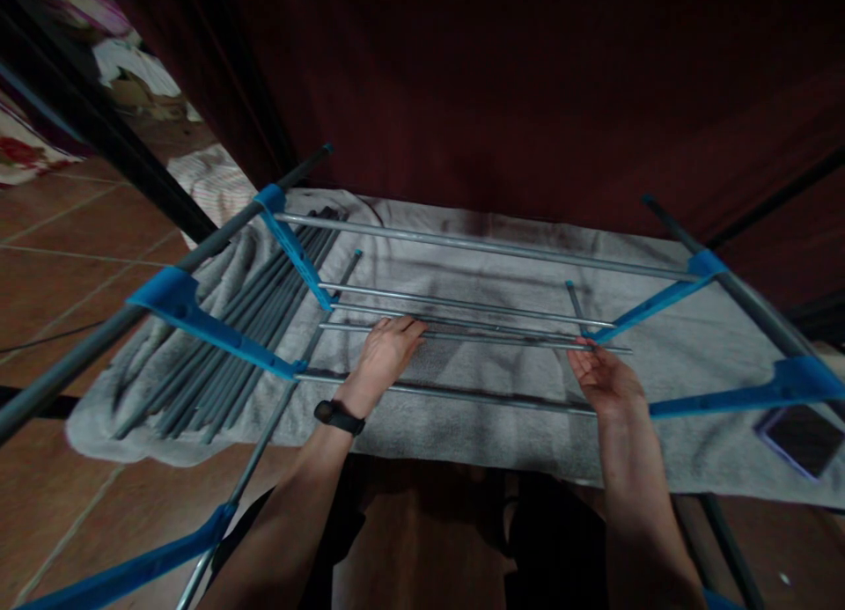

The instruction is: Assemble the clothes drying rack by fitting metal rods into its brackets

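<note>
My left hand [389,350], with a dark band on its wrist, is closed around a thin grey metal rod [502,340]. My right hand [604,374] has its palm turned up and its fingers closed on the same rod, near its right end. This rod lies just in front of other crossbars inside a rack frame. Blue plastic brackets [224,333] on the left and a blue bracket [726,399] on the right hold a front crossbar [495,400] and a rear crossbar [488,245]. Whether the held rod's end sits in a bracket, I cannot tell.
Several loose grey tubes [231,346] lie on the grey blanket [422,438] at the left. A phone [802,438] rests at the right. Thick grey side poles [72,372] run along the frame. Behind hangs a dark red curtain [502,91]. Tiled floor [59,284] shows at left.
</note>
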Motion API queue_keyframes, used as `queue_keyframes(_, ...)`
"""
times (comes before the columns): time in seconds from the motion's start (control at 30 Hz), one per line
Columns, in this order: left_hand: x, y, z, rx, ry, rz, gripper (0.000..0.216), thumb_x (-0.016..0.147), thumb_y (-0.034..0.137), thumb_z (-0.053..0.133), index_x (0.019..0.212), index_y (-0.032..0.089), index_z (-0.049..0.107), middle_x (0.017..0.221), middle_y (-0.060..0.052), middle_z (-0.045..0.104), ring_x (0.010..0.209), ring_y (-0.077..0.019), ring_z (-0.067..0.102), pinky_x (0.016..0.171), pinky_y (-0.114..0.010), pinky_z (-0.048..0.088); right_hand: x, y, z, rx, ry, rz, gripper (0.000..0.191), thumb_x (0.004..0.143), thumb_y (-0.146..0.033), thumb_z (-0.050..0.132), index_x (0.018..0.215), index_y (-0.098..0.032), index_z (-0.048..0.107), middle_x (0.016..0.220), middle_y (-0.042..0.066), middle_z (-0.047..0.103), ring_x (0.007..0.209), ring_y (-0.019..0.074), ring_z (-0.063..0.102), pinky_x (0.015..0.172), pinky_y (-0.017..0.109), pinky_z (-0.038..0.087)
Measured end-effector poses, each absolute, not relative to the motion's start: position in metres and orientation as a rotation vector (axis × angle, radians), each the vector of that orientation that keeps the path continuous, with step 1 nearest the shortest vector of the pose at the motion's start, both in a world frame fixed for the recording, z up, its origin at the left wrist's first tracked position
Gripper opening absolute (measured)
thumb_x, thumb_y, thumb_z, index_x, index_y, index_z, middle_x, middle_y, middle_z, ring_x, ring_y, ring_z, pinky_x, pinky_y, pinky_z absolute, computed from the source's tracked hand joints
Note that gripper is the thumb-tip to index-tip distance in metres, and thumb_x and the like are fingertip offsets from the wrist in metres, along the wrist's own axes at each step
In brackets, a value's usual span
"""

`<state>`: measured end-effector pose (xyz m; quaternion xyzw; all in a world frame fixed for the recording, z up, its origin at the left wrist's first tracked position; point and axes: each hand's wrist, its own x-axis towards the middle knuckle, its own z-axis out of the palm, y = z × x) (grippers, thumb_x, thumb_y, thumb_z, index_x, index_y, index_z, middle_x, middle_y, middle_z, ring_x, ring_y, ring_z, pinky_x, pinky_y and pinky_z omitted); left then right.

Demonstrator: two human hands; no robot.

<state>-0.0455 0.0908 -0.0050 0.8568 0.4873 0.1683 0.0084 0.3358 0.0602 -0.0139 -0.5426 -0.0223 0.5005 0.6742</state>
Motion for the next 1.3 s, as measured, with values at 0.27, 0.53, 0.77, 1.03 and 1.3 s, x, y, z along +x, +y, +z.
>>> queue_keyframes(0.27,-0.051,0.090,-0.008,2.656,1.506,0.608,0.023,0.099,0.024,0.050,0.115,0.019,0.064,0.104,-0.009,0.071,0.099,-0.0255,0.065,0.091,-0.040,0.047,0.338,0.058,-0.022,-1.184,-0.105,1.076,0.021,0.091,-0.005,0.052,0.081,-0.018,0.065,0.080,-0.001,0.073,0.075,0.0077,0.071,0.076,0.020,0.062)
queue_keyframes(0.53,-0.050,0.089,-0.002,2.604,1.518,0.595,0.015,0.098,0.025,0.052,0.108,0.021,0.062,0.100,-0.007,0.069,0.095,-0.0236,0.064,0.088,-0.037,0.047,0.341,0.059,-0.019,-1.189,-0.049,1.108,0.019,0.094,-0.012,0.052,0.081,-0.018,0.065,0.072,-0.001,0.071,0.066,0.0090,0.070,0.071,0.021,0.063)
queue_keyframes(0.77,-0.052,0.089,0.000,2.644,1.545,0.585,0.022,0.101,0.030,0.046,0.110,0.021,0.064,0.101,-0.007,0.070,0.096,-0.0238,0.065,0.089,-0.038,0.045,0.336,0.059,-0.017,-1.172,-0.078,1.096,0.024,0.090,-0.003,0.048,0.083,-0.017,0.067,0.083,0.003,0.074,0.079,0.0113,0.073,0.078,0.023,0.063)
queue_keyframes(1.03,-0.052,0.089,0.001,2.595,1.554,0.596,0.015,0.097,0.026,0.054,0.108,0.021,0.063,0.101,-0.007,0.070,0.095,-0.0242,0.064,0.088,-0.037,0.046,0.335,0.058,-0.014,-1.154,-0.039,1.092,0.022,0.095,-0.010,0.051,0.081,-0.017,0.065,0.073,-0.002,0.072,0.066,0.0068,0.069,0.072,0.020,0.063)
queue_keyframes(1.3,-0.054,0.090,0.006,2.607,1.535,0.606,0.019,0.099,0.030,0.050,0.106,0.021,0.065,0.101,-0.007,0.070,0.097,-0.0237,0.065,0.088,-0.037,0.044,0.334,0.060,-0.009,-1.180,-0.059,1.110,0.021,0.092,-0.009,0.050,0.081,-0.018,0.066,0.079,0.002,0.074,0.077,0.0110,0.073,0.073,0.022,0.063)
